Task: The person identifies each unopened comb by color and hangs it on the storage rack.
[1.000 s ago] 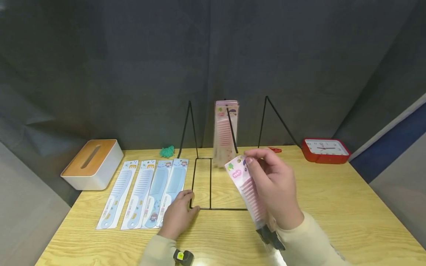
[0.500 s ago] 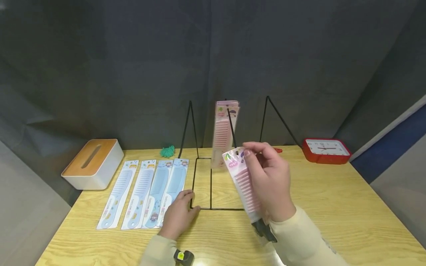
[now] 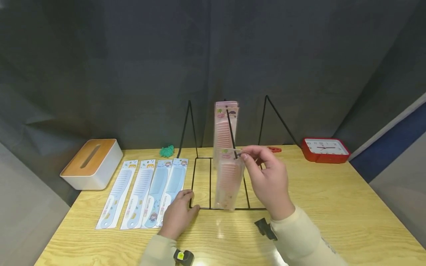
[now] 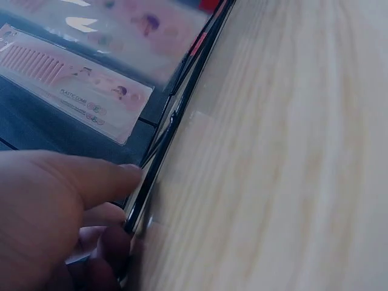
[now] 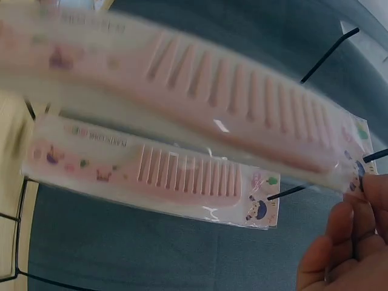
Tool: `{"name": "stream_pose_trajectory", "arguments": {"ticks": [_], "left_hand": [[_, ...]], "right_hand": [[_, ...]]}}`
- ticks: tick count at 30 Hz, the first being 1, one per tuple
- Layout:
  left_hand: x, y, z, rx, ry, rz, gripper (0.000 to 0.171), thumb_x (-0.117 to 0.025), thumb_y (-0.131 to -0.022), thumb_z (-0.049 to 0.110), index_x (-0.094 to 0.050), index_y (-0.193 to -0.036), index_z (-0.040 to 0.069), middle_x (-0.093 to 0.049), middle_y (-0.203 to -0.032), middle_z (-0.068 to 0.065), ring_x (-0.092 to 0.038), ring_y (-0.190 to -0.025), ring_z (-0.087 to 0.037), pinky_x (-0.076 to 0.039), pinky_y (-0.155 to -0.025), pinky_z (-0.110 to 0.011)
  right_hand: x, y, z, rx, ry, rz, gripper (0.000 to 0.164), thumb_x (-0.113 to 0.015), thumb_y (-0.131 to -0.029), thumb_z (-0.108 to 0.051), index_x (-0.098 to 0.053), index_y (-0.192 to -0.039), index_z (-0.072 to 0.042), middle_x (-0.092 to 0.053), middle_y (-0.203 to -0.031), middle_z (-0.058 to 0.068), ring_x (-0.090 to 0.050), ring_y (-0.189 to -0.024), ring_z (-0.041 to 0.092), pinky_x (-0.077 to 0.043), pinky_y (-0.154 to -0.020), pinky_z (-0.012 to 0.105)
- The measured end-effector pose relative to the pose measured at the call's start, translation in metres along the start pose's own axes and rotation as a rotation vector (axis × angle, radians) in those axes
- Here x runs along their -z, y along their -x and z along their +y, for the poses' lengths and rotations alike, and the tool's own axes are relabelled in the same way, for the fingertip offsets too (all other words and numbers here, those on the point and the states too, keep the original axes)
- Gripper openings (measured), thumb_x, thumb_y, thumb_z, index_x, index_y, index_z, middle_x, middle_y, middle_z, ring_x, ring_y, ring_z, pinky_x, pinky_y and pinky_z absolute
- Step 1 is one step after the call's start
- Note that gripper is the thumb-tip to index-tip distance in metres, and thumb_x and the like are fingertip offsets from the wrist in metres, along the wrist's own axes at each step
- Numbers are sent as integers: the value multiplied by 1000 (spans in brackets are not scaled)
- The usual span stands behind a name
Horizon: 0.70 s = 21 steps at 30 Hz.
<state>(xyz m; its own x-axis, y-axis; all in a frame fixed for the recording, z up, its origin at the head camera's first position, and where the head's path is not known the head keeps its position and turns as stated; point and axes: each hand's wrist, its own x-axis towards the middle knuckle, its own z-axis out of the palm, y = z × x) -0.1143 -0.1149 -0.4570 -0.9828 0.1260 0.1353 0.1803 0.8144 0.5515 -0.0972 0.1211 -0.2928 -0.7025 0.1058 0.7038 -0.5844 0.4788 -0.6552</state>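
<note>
My right hand [image 3: 267,177] pinches the top corner of a packaged pink comb [image 3: 229,177], which hangs almost upright above the front of a black wire rack [image 3: 229,209]. The rack's middle hook [image 3: 230,127] passes through the card top, its tip [image 5: 377,155] showing on the near side in the right wrist view. Farther back on that hook hang other packaged pink combs [image 3: 223,133]. At the rack's front left corner, my left hand [image 3: 178,214] holds the wire between thumb [image 4: 115,179] and fingers.
Several packaged blue combs [image 3: 121,194] lie side by side left of the rack. Farther left stands a tissue box [image 3: 91,162] with a wooden lid. Green yarn [image 3: 167,151], a red clip [image 3: 274,149] and a red clock [image 3: 326,150] lie along the back.
My right hand has brought the pink comb leftward to the hook's tip. The package has swung from slanted to nearly upright and its card is now on the hook. My left hand stays put.
</note>
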Motion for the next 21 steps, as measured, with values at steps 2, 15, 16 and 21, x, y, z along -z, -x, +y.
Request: {"name": "stream_pose_trajectory", "arguments": {"ticks": [2,15,16,21], "left_hand": [[0,0,0,2,1,4,48,-71,-94,29,-63,-132,1,-55,-141,-13,-64,-113,-33,-57,-86,-48],[-2,-1,-2,22,-4,0,47,-73,-93,24,-63,-132,2,-54,-142,-12,-60,-121,-34,-54,-95,-50],[-2,-1,-2,22,-3,-1,47,-73,-93,24,-63,-132,1,-54,-142,-13,-60,-121,-34,-53,-95,-50],[-3,-1,-2,23,-5,-8,47,-74,-93,24,-62,-132,1,-54,-142,-12,-59,-121,-34,-53,-96,-50]], "right_hand": [[0,-1,1,16,12,-11,8,-71,-92,-1,-71,-99,-4,-72,-92,3,-53,-74,12,-44,-67,19],[-5,-19,11,36,47,-49,6,-72,-92,-3,-71,-98,-3,-70,-90,4,-53,-73,14,-44,-64,21],[-5,-21,12,37,46,-50,6,-72,-92,-3,-71,-98,-3,-70,-90,4,-53,-73,14,-44,-63,20],[-8,-28,15,32,45,-57,5,-72,-93,-5,-71,-97,-3,-69,-89,6,-54,-74,14,-44,-61,22]]}}
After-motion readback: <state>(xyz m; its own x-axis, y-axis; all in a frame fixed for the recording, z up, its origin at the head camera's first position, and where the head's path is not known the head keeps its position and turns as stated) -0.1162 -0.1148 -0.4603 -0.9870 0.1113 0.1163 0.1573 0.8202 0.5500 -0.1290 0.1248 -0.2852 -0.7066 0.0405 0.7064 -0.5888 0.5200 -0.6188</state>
